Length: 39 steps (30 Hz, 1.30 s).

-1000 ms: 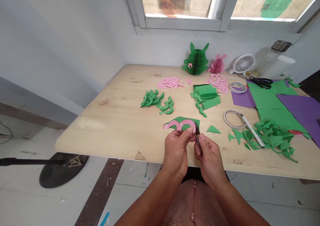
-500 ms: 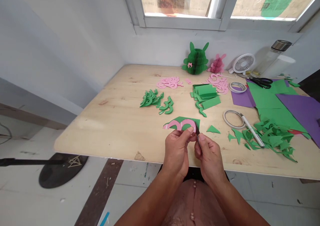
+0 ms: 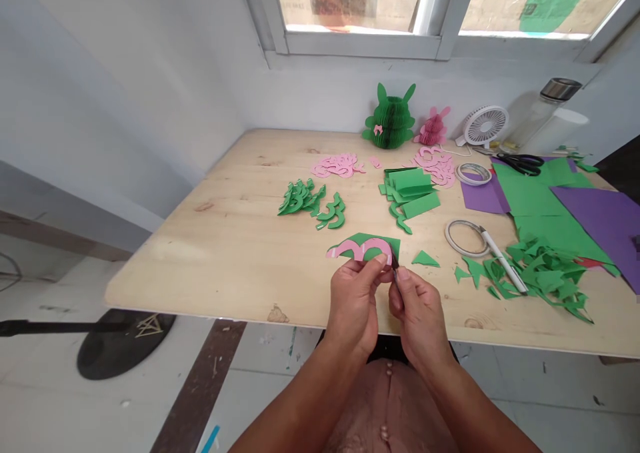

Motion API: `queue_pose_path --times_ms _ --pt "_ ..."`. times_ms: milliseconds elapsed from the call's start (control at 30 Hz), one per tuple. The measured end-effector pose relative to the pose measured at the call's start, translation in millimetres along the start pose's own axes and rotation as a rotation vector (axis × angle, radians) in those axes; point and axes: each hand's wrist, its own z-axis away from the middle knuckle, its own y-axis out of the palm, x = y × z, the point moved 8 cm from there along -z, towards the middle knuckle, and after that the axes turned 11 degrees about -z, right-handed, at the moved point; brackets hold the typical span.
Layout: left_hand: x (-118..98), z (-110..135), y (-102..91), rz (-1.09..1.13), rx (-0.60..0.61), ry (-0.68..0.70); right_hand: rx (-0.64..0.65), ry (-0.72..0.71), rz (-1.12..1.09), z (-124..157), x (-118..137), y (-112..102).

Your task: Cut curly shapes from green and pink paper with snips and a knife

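My left hand point(image 3: 354, 303) pinches a pink scalloped paper shape point(image 3: 376, 246) lying against a piece of green paper point(image 3: 396, 245). Closed around small scissors point(image 3: 395, 262), my right hand point(image 3: 423, 311) sits close beside it; the handles are mostly hidden in the fingers. The dark blades are at the right edge of the pink shape, against the green paper. A green offcut point(image 3: 426, 259) lies on the table just right of the scissors. Beyond my hands are cut green scalloped pieces point(image 3: 332, 211) and a stack of folded green paper point(image 3: 411, 185).
Pink cutouts point(image 3: 340, 165) lie farther back. Tape rolls point(image 3: 468, 237), a white pen point(image 3: 505, 263), green scraps point(image 3: 550, 276), purple paper point(image 3: 600, 219) and black-handled scissors point(image 3: 521, 164) are at right. Honeycomb paper figures point(image 3: 395, 123) and a small fan point(image 3: 485, 127) stand by the wall.
The view has shifted very slightly. Both hands keep almost the same position, with the scissors still at the right edge of the pink shape.
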Motion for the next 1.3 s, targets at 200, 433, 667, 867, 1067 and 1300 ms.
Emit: queue_pose_path --times_ms 200,433,667,867,1067,1300 --pt "0.7 -0.1 0.3 0.002 -0.001 -0.009 -0.002 0.0 -0.007 0.3 -0.5 -0.8" --pt "0.4 0.7 1.4 0.002 0.006 -0.012 -0.002 0.007 -0.037 1.4 -0.4 0.0" --pt "-0.6 1.5 2.3 0.002 0.014 -0.012 -0.009 0.015 -0.052 1.7 -1.1 -0.8" --pt "-1.2 2.5 2.7 -0.005 0.016 -0.007 -0.009 0.019 -0.071 2.3 -1.8 -1.1" --pt "-1.6 2.9 3.6 -0.008 0.025 -0.002 -0.007 0.016 -0.077 2.1 -1.9 -2.3" --pt "-2.2 3.0 3.8 -0.022 0.03 0.0 -0.004 0.019 -0.085 2.2 -2.0 -3.5"
